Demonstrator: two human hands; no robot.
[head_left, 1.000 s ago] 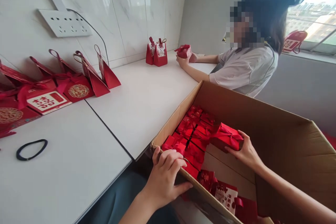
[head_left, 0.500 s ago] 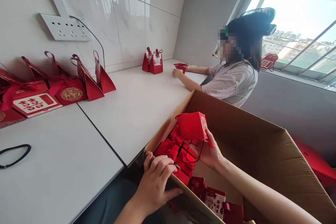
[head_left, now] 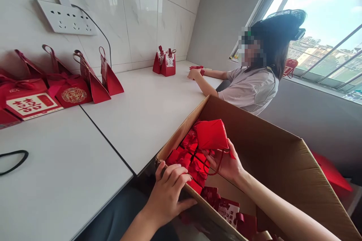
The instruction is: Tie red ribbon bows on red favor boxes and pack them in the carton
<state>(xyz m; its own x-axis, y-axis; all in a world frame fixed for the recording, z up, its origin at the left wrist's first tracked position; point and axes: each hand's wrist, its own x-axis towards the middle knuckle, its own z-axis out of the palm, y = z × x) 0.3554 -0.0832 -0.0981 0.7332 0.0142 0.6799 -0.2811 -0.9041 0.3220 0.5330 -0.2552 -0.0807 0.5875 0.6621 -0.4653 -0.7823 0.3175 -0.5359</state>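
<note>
A big carton (head_left: 283,158) fills the lower right of the frame; the left hand (head_left: 169,192) pinches its near rim. Just right of centre I see the right hand (head_left: 227,163) pinching a red box (head_left: 212,134) near one end — from this, it could tip, or its hanging cord (head_left: 212,174) could catch.

- Lower right — right hand (head_left: 226,163) holding a red box (head_left: 212,134) over the open carton (head_left: 283,165)
- Lower centre — left hand (head_left: 169,192) gripping its near rim
- Upper right: a co-worker (head_left: 251,88)
</note>
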